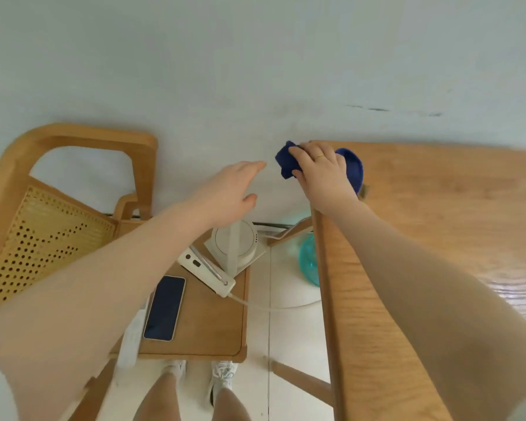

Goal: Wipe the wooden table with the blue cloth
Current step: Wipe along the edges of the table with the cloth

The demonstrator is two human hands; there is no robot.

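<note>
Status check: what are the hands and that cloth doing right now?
Right hand grips cloth at table far corner. Left hand open, off the table. Nothing blocking.

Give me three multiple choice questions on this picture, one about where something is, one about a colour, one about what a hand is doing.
1. Where is the blue cloth?
A. far corner of the wooden table
B. on the chair
C. on the floor
2. What colour is the phone screen?
A. white
B. dark
C. red
3. What is the left hand doing?
A. gripping the cloth
B. holding the phone
C. reaching, holding nothing

Answers: A, the right hand presses the cloth on that corner; B, the screen looks dark; C, its fingers are extended and hold nothing.
</note>
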